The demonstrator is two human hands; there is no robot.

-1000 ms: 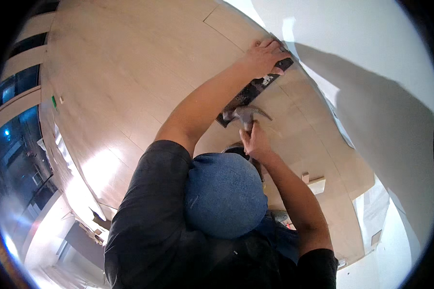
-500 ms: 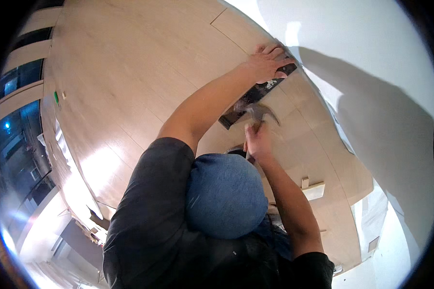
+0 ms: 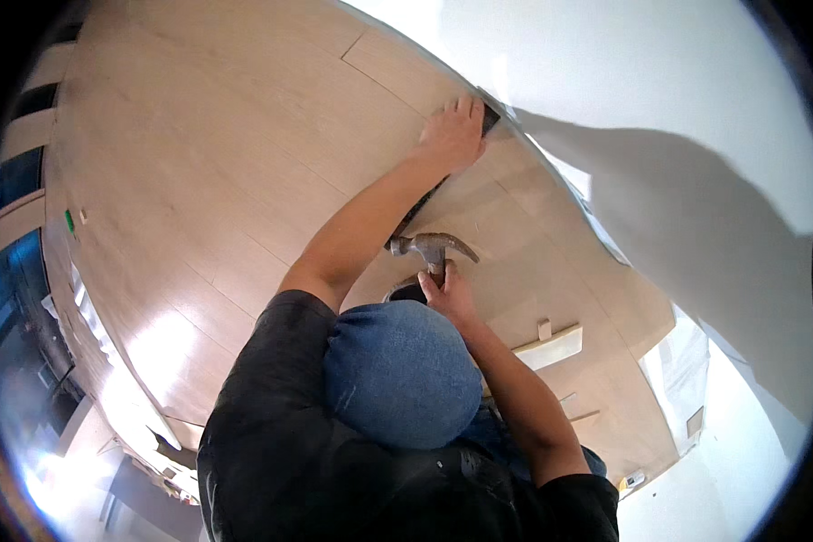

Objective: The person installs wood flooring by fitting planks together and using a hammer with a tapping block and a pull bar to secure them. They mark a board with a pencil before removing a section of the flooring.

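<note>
Snugly, right hand (image 3: pixel 452 296) grips hammer (image 3: pixel 434 247); left hand (image 3: pixel 454 137) outstretched over bar (image 3: pixel 491 119).

The floor (image 3: pixel 235 135) is brightly lit, and a patch of glare (image 3: pixel 163 343) is burned out on its left side. A white flare (image 3: pixel 50 474) is thrown across the lower left. A broad, soft shadow (image 3: pixel 696 208) is cast on the pale wall (image 3: pixel 605 54). Detail is swallowed in the dark shirt (image 3: pixel 334 479). The hammer (image 3: pixel 435 248) is fairly sharply rendered. Straight edges are bent toward the blackened rim.
</note>
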